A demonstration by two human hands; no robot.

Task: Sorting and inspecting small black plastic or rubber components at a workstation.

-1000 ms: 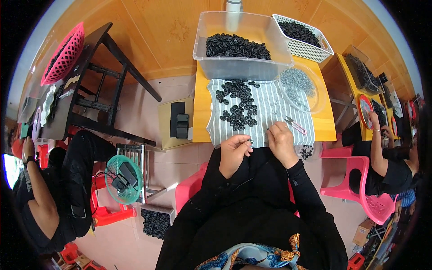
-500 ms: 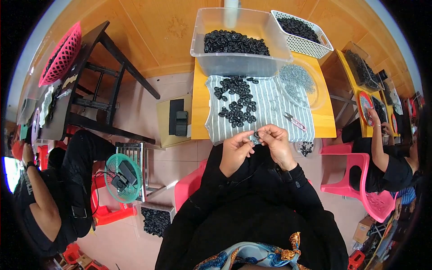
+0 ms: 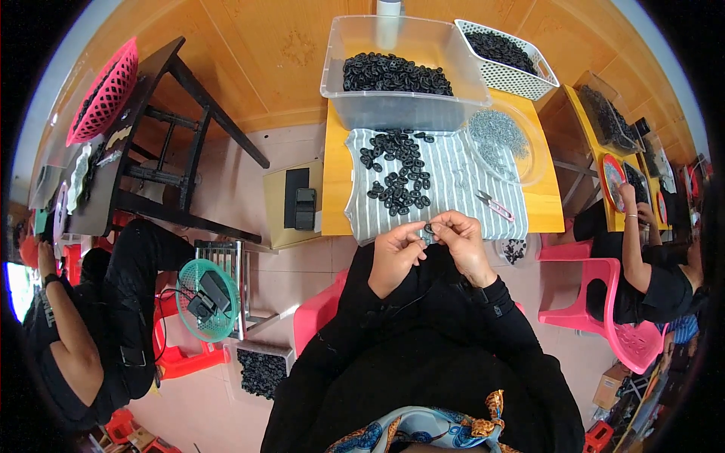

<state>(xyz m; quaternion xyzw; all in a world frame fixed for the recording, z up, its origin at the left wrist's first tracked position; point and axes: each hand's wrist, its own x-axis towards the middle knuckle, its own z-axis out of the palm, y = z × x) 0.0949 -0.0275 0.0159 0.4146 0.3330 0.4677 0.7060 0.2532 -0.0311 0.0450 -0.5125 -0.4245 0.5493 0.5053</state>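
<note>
One small dark piece [image 3: 427, 233] sits between the two hands, above the person's lap and just off the near edge of the tabletop [image 3: 544, 220]. The left hand [image 3: 400, 253] pinches it between thumb and forefinger, other fingers curled; the right hand [image 3: 461, 243] meets it with thumb and fingertips nearly closed. Whether it is finished cannot be told, as the fingers cover much of it.

Judging by the supply, much remains: loose black oval two-holed pieces [image 3: 399, 192] lie in a ragged group on the striped cloth [image 3: 451, 158], beside pink-handled snips [image 3: 498, 209]. Nothing there shows clearly as completed.

The clear plastic bin [image 3: 355, 113] behind holds a deep heap of similar black pieces; the white perforated basket [image 3: 521, 89] beside it holds more dark pieces. A clear round tray [image 3: 535, 164] carries small silvery bits, too fine to identify. Lower right, a clear tub [image 3: 532, 246] contains some black pieces, possibly completed ones.
</note>
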